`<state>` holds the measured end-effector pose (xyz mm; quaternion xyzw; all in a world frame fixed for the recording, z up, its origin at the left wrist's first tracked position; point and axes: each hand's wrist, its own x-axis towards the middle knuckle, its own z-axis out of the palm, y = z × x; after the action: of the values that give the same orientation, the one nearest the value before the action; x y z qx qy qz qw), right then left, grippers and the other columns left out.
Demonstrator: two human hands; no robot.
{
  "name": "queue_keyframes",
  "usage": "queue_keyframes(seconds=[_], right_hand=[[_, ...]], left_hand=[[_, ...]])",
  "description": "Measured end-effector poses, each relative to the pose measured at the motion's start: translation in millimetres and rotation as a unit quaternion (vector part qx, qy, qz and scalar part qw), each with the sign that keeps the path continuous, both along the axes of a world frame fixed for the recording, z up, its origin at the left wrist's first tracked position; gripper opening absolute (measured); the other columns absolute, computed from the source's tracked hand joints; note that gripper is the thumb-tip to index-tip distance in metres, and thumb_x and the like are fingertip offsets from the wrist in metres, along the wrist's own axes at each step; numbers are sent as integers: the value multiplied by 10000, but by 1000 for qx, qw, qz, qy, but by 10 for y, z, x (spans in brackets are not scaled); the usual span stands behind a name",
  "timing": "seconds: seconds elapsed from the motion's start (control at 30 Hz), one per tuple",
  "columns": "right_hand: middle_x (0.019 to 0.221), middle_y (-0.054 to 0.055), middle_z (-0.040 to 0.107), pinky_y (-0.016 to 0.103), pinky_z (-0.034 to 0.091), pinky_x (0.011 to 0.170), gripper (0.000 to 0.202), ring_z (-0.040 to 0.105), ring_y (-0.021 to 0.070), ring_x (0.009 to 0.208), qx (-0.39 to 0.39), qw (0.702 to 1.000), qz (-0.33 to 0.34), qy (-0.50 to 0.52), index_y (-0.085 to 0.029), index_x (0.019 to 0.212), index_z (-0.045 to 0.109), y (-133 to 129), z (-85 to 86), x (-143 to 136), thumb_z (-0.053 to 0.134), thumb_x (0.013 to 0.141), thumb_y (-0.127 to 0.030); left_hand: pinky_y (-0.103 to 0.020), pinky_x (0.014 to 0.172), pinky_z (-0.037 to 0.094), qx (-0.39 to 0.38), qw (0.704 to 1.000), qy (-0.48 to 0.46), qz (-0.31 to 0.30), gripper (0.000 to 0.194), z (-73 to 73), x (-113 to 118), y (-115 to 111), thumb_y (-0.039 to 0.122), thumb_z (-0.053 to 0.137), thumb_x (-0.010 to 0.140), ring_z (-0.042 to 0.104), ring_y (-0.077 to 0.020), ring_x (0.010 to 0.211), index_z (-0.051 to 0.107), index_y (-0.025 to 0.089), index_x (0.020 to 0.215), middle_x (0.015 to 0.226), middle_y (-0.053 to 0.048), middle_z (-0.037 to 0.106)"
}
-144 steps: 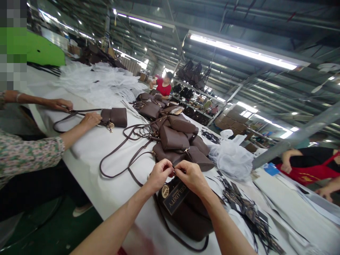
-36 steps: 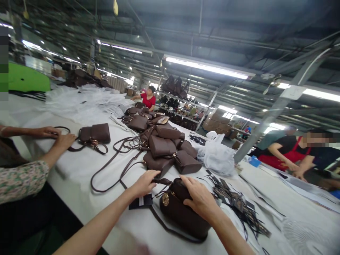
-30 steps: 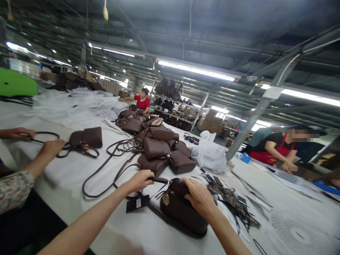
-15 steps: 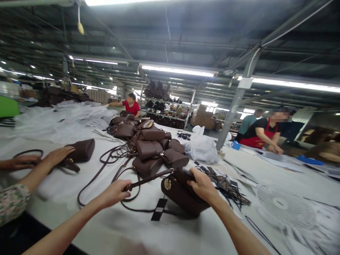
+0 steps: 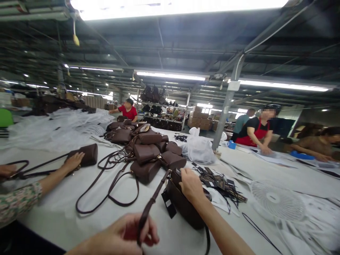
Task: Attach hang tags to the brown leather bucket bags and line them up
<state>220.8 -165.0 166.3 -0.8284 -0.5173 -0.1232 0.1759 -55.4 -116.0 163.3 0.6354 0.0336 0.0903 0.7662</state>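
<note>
A dark brown handbag point(image 5: 186, 209) stands tilted on the white-covered table, near its front. My right hand point(image 5: 191, 184) grips the bag's top edge. Nearer to the camera, my left hand point(image 5: 135, 230) has its fingers closed round the bag's brown strap point(image 5: 152, 200), which stretches down from the bag's left end. A black tag with a pale label point(image 5: 168, 204) hangs at the bag's left side. Behind lies a pile of similar brown bags point(image 5: 147, 152), their straps looping over the table to the left.
At the left, a co-worker's hand point(image 5: 73, 162) rests on another brown bag point(image 5: 90, 154). Black tags with cords point(image 5: 220, 182) and a white fan point(image 5: 277, 200) lie to the right. A white plastic bag point(image 5: 199, 148) and a metal post point(image 5: 225, 113) stand behind.
My left hand has come down and nearer, pulling the strap along. The black tag now hangs against the bag rather than lying on the table. The co-worker's bag strap is stretched further left.
</note>
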Motion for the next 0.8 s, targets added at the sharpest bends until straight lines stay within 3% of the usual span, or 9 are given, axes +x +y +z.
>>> queue_keyframes(seconds=[0.1,0.2,0.27,0.33,0.47,0.53,0.6,0.7,0.8], right_hand=[[1167,132,601,396,388,989,247,531,262,1139,107,962,143,208,-179,1088,587,-155,43,-294,465,917,-308],[1016,105,659,388,456,896,537,616,237,995,69,795,237,554,-179,1201,547,-381,154,-627,357,919,-595],[957,70,669,338,474,813,675,627,219,942,12,704,288,649,-196,1300,474,-514,302,-781,611,783,-608],[825,5,636,268,468,696,752,619,167,796,6,694,323,643,-210,1273,487,-597,519,-820,806,643,-470],[573,-92,419,167,303,408,426,367,32,422,126,769,266,567,-178,947,591,-642,1088,-540,757,714,-493],[537,-99,380,154,172,353,409,239,4,377,172,779,235,556,-164,802,581,-644,1375,-326,749,711,-525],[531,-92,391,152,114,347,429,191,-11,375,194,773,226,560,-151,731,577,-646,1617,-146,794,657,-514],[536,-81,411,140,107,345,427,205,-15,382,205,771,232,557,-129,744,620,-635,1880,2,845,599,-461],[546,-74,419,121,135,341,380,225,-14,395,224,752,250,567,-109,772,651,-642,2106,40,854,595,-377]], left_hand=[[-264,650,439,9,995,-70,77,219,519,165,194,179,706,650,593,-160,684,492,171,699,720,-26,643],[-247,631,443,86,986,-84,112,149,900,400,384,181,699,678,580,-131,615,560,148,721,646,-17,644],[-261,647,468,99,989,-69,89,183,1089,591,464,252,718,695,606,-142,637,600,139,776,690,-35,670],[-287,660,490,103,992,-52,48,278,1246,780,517,376,716,711,639,-171,685,624,140,825,754,-57,689],[-267,603,450,285,956,-21,64,407,1401,1022,621,531,646,743,615,-175,660,648,124,739,697,-56,659],[-258,634,431,382,911,-51,145,367,1313,1072,651,472,735,670,591,-172,714,656,136,792,747,-32,651],[-268,733,436,391,901,-69,176,445,1083,1115,626,391,800,600,583,-191,860,649,163,951,929,-34,664],[-285,781,442,247,967,-35,56,491,568,1212,481,322,761,636,595,-192,913,606,181,1080,1011,-41,674],[-250,612,424,130,989,3,-73,255,133,1298,335,316,695,689,593,-144,610,640,153,878,670,2,659]])
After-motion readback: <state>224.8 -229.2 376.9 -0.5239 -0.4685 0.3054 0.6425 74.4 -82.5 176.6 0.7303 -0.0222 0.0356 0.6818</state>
